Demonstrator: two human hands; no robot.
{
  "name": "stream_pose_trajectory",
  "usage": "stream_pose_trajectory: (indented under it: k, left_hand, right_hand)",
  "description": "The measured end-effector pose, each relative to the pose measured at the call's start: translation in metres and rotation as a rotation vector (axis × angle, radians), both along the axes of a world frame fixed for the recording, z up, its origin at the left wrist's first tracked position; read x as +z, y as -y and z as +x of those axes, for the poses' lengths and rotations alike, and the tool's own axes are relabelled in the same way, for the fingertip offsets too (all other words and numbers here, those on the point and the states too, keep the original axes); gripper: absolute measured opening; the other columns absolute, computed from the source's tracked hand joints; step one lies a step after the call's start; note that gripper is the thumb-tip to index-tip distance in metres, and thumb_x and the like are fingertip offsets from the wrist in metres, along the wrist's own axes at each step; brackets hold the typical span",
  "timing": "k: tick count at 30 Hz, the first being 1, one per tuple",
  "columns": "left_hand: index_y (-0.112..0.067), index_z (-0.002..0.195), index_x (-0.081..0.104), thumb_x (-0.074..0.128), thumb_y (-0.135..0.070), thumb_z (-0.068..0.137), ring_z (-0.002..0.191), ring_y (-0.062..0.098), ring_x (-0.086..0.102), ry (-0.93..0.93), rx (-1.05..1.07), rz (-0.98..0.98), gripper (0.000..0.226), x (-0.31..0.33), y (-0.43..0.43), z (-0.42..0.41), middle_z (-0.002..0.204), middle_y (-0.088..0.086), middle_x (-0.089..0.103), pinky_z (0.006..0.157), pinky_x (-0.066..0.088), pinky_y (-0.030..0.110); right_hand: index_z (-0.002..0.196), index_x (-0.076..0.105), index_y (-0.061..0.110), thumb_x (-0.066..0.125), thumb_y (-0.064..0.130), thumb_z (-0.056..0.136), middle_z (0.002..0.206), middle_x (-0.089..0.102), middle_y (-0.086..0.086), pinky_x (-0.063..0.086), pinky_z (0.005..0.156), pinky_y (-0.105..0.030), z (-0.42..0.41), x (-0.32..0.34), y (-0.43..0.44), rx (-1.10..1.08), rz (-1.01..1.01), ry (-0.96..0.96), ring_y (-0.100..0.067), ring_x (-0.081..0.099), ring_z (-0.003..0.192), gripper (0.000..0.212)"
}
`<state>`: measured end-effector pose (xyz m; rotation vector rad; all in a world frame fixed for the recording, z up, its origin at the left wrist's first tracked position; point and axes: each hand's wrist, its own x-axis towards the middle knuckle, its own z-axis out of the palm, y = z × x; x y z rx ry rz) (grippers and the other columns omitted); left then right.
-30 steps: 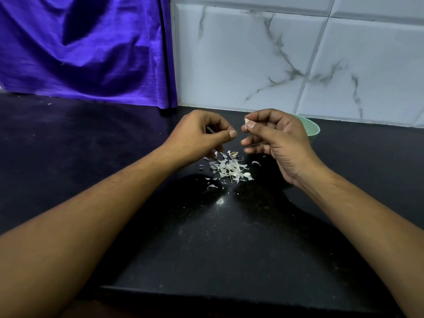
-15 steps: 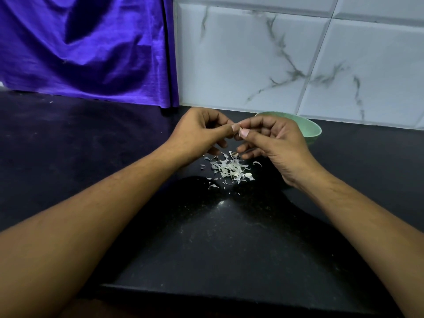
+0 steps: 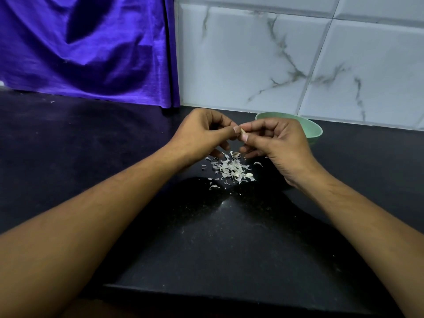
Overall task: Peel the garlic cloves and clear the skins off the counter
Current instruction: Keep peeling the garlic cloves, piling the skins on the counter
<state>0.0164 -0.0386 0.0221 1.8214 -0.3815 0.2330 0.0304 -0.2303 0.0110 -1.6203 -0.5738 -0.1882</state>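
Where the two hands meet above the counter, a small pale garlic clove (image 3: 242,132) sits pinched between the thumb and forefinger of the right hand (image 3: 275,141), only its end showing past the fingertips. The left hand (image 3: 202,134) closes on the same clove from the other side, its thumb tip pressed against the exposed end and its forefinger curled down over it, so both hands are clamped on the one clove, fingertips touching. The other fingers of each hand are curled under, hanging just above the counter. Directly below the grip lies a loose pile of garlic skins (image 3: 231,168), thin white flakes heaped together with a few stray bits scattered just beside it on the left, right and near sides. The lowest fingers of both hands hover near the far edge of that pile; whether they touch it cannot be told. Behind the right hand, partly hidden by it, stands a pale green bowl (image 3: 314,125), close to the wall; its contents are out of sight. All of this rests on a black speckled counter (image 3: 206,237), with both bare forearms reaching in over its near edge. At the back rises a white marbled tile wall (image 3: 275,65), and to its left hangs a shiny purple cloth (image 3: 91,47) reaching down to the counter.
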Motion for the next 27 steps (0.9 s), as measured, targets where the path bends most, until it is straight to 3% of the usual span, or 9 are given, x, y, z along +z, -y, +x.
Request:
stream_pose_trajectory:
  k: [10,16,23,27]
  left_hand:
    - [0.003,0.095,0.074,0.071,-0.008,0.093,0.065,0.012,0.064,-0.145,-0.006,-0.118,0.011,0.0017,0.0027,-0.0017,0.084,0.01,0.072,0.057,0.059,0.03]
    - [0.004,0.099,0.074,0.074,-0.01,0.093,0.066,0.011,0.065,-0.152,-0.025,-0.126,0.015,0.0038,0.002,-0.0026,0.087,0.011,0.074,0.059,0.06,0.032]
    - [-0.001,0.086,0.072,0.072,-0.005,0.092,0.06,0.011,0.063,-0.15,0.016,-0.131,0.007,0.0015,0.0063,-0.0023,0.077,0.009,0.069,0.054,0.058,0.029]
    - [0.004,0.093,0.073,0.072,-0.005,0.093,0.063,0.013,0.063,-0.148,0.02,-0.138,0.01,0.0001,0.0072,-0.0013,0.079,0.009,0.07,0.056,0.059,0.03]
  right_hand:
    - [0.097,0.076,0.007,0.077,-0.002,0.086,0.086,0.078,-0.016,0.064,0.069,-0.043,0.0003,-0.0005,-0.0008,-0.043,-0.034,0.036,-0.026,0.075,0.07,0.014]
    - [0.095,0.076,0.01,0.076,-0.004,0.087,0.084,0.077,-0.016,0.065,0.068,-0.04,-0.0006,0.0013,-0.0004,-0.06,-0.019,0.05,-0.023,0.074,0.069,0.016]
    - [0.094,0.077,0.01,0.076,-0.005,0.086,0.081,0.078,-0.011,0.063,0.065,-0.032,0.0,-0.0021,-0.0019,-0.057,-0.044,0.071,-0.021,0.075,0.069,0.017]
    - [0.093,0.077,0.01,0.077,-0.004,0.086,0.08,0.078,-0.012,0.064,0.065,-0.034,0.0007,-0.0014,-0.0019,-0.057,-0.042,0.073,-0.021,0.074,0.069,0.016]
